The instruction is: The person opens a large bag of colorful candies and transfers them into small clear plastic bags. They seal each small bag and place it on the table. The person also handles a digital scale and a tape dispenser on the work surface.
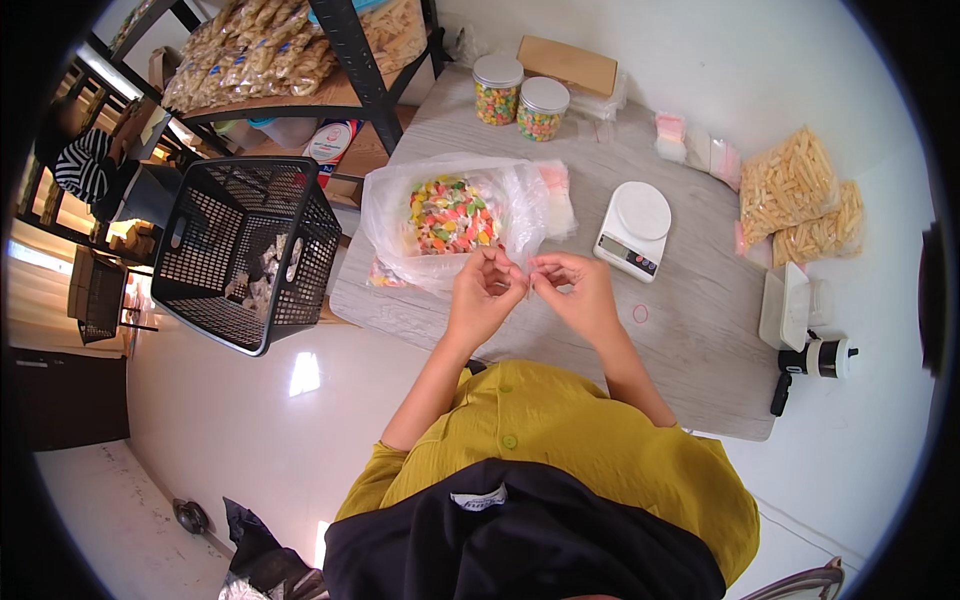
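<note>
My left hand (487, 292) and my right hand (574, 289) are close together over the front of the table, fingertips pinched around something small and thin, perhaps clear plastic, too small to name. Just beyond my left hand lies an open plastic bag (382, 217) filled with colourful wrapped candies (454, 217). Flat clear plastic bags (556, 199) are stacked at its right side. A white digital kitchen scale (634, 229) stands beyond my right hand, its platform bare. On the tabletop (697, 322), a red rubber band (640, 313) lies to the right of my right hand.
A black plastic crate (247, 255) stands left of the table. Two candy jars (497, 90) and a cardboard box (568, 64) are at the back. Bagged snack sticks (791, 180) and a white container (784, 307) sit at the right. Another person (90, 165) is at far left.
</note>
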### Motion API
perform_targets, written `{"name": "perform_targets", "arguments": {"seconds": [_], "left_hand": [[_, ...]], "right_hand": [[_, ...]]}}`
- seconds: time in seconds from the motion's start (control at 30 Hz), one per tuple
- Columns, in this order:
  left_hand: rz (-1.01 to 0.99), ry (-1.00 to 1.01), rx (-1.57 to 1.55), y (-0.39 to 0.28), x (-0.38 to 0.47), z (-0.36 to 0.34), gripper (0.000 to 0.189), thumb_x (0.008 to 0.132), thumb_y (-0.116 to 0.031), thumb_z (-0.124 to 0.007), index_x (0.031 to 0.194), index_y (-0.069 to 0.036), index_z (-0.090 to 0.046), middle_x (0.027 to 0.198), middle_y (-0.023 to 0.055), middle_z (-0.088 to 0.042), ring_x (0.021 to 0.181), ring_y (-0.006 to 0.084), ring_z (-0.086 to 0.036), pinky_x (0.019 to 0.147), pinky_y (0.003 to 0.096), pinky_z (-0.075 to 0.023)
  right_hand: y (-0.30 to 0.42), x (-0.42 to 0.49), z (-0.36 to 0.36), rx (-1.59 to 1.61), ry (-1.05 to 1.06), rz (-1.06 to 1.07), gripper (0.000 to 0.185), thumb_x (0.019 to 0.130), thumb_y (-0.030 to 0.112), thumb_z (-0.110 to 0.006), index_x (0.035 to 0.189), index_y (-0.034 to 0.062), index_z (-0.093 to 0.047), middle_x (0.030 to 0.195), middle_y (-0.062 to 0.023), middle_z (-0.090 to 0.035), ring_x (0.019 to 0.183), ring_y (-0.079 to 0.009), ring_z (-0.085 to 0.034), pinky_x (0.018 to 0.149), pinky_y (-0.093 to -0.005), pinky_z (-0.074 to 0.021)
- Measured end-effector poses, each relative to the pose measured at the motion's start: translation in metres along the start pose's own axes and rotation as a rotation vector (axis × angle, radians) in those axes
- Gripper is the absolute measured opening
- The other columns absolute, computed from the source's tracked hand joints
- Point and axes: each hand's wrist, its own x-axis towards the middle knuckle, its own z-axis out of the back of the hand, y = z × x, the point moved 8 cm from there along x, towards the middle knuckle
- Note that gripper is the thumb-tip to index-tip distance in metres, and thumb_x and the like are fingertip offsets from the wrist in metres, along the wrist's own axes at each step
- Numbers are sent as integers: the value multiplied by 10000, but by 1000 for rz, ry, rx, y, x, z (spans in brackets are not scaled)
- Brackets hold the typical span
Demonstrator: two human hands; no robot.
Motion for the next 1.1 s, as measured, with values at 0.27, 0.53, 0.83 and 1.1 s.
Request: {"name": "perform_targets", "arguments": {"seconds": [0.27,0.53,0.83,1.1], "left_hand": [[-271,-145,394,-31,-6,5,305,684,1,-666,899,-38,-453,828,67,-588,797,133,-597,708,267,-488],[-659,187,735,-59,-14,-25,708,617,-193,-786,1203,-29,-424,1019,128,-541,988,196,-519,876,372,-401],[-136,160,73,-14,3,17,617,722,9,-707,1260,-3,-404,803,5,-596,793,87,-562,793,253,-420],[-53,109,-82,-11,4,18,538,762,32,-668,1238,12,-417,807,30,-620,764,87,-582,676,219,-477]], "right_hand": [[15,4,13,-279,-138,166,183,689,26,-647,869,-7,-648,749,-117,-643,608,-173,-608,575,-261,-491],[-1,6,2,59,130,-79,102,781,21,-608,861,-40,-622,741,-59,-623,672,-113,-609,589,-235,-478],[0,3,24,290,184,-115,106,786,-3,-635,837,-12,-542,804,-39,-607,704,-96,-605,629,-220,-473],[-5,5,20,192,203,-86,109,763,11,-667,861,-28,-640,823,-53,-653,723,-100,-616,646,-219,-483]]}}
